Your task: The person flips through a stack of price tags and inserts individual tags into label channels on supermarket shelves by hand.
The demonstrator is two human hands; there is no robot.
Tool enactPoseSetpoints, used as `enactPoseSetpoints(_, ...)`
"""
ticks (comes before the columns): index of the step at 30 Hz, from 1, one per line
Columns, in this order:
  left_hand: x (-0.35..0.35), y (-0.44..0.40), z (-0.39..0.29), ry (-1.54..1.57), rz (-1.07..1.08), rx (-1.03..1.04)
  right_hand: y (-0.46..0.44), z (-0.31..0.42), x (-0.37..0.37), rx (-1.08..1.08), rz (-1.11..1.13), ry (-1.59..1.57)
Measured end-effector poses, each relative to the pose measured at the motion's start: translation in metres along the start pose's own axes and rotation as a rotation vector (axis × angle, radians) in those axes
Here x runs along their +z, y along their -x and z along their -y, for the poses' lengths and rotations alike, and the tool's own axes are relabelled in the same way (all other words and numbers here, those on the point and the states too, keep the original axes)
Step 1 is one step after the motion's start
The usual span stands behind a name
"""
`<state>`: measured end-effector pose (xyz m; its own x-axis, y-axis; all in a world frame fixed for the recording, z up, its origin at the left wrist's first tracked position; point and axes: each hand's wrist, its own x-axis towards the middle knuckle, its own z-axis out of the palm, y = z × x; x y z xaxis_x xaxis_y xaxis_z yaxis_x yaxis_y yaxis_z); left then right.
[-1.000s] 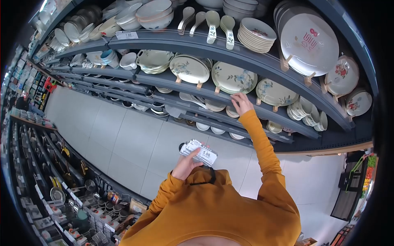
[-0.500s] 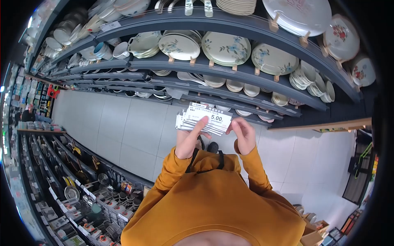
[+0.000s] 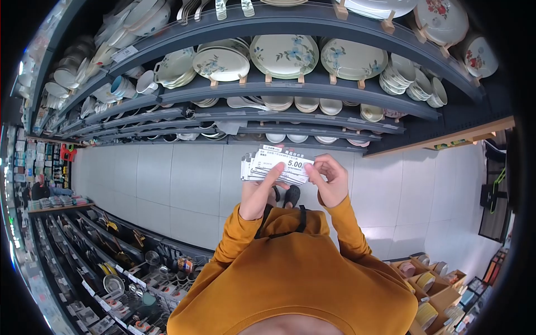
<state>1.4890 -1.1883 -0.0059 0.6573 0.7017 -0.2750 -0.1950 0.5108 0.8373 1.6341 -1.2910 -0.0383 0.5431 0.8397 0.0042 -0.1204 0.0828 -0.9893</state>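
A fanned stack of white price labels (image 3: 261, 162) is held in front of my body, the top one printed "5.00". My left hand (image 3: 258, 195) is closed around the stack from the left, its thumb lying across the top label. At the right end, my right hand (image 3: 334, 183) pinches the edge of the top label between thumb and bent fingers. The fingers under the stack are mostly hidden.
Ahead, a dark shelf unit (image 3: 184, 99) carries flower-patterned plates (image 3: 285, 56), bowls (image 3: 399, 72) and cups (image 3: 147, 84). Racks of kitchen utensils (image 3: 114, 283) stand at lower left. Cardboard boxes (image 3: 446, 279) hold dishes at lower right. Pale floor tiles (image 3: 195, 173) lie between.
My right hand has moved left onto the top label's edge, where before its fingers were just off the stack. The view has shifted, bringing the boxes at lower right further into sight.
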Motion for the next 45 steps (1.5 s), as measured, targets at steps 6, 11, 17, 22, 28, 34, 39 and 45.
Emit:
enactPoseSetpoints(6, -0.023, -0.002, 0.007, -0.059, 0.062, -0.04, 0.002, -0.004, 0.011, 0.02, -0.057, 0.027)
enactPoseSetpoints(11, -0.035, 0.004, -0.015, -0.016, 0.132, -0.138, 0.002, -0.009, 0.027, 0.044, -0.046, 0.074)
enactPoseSetpoints(17, -0.093, 0.026, -0.019, -0.014, 0.053, -0.13, -0.007, -0.033, 0.079, 0.04, 0.025, 0.125)
enactPoseSetpoints(22, -0.149, 0.053, -0.025, 0.051, -0.074, -0.11, -0.011, -0.047, 0.13, -0.108, 0.133, 0.238)
enactPoseSetpoints(28, -0.199, 0.07, -0.009, 0.179, -0.136, -0.154, -0.01, -0.046, 0.168, 0.017, 0.424, 0.26)
enactPoseSetpoints(34, -0.188, 0.058, -0.017, 0.043, -0.04, -0.189, -0.009, -0.048, 0.154, 0.008, 0.464, 0.365)
enactPoseSetpoints(39, -0.158, 0.04, -0.009, -0.075, 0.087, -0.221, -0.001, -0.039, 0.114, 0.051, 0.381, 0.284)
enactPoseSetpoints(45, -0.093, 0.021, 0.033, -0.075, 0.116, -0.256, 0.01, -0.023, 0.029, 0.048, 0.418, 0.363)
